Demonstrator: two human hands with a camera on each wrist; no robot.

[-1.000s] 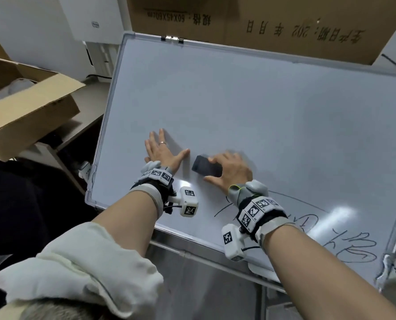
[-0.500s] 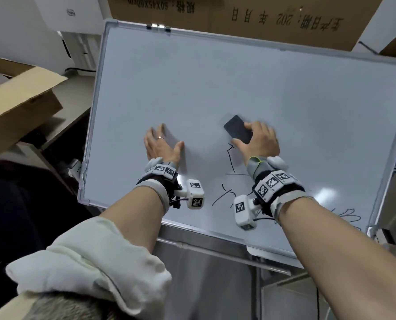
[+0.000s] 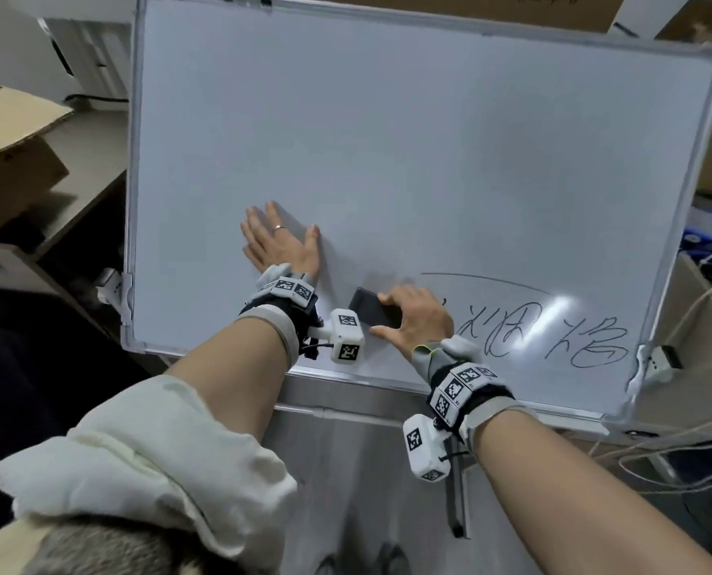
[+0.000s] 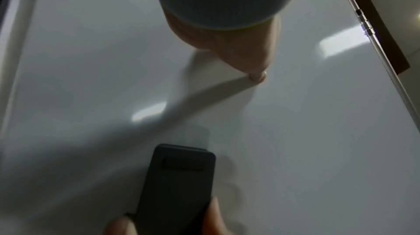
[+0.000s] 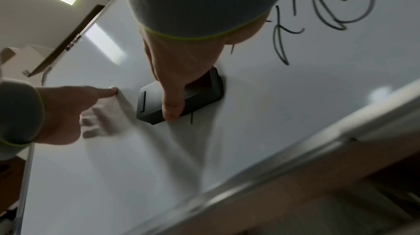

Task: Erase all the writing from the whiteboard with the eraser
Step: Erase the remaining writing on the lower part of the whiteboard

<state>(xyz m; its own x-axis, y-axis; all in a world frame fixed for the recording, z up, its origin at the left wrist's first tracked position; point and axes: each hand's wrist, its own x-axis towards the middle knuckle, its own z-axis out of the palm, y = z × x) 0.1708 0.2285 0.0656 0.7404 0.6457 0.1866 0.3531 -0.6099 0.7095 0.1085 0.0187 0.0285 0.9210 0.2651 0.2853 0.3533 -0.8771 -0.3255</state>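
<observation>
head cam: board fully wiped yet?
No, handwriting remains on the whiteboard to the right of the eraser in the right hand.

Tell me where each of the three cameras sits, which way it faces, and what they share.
Head: above, looking down at the whiteboard; both forearms show, left hand flat, right hand on the eraser.
Left wrist: looks along the board; thumb and eraser visible.
Right wrist: looks along the thumb at the eraser; left hand and writing show.
Shared: the eraser, the board.

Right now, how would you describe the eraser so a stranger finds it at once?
Find the whiteboard; near its lower edge two hands lie on it. The eraser is under the right hand, the only dark, flat block there, left of the writing.
</observation>
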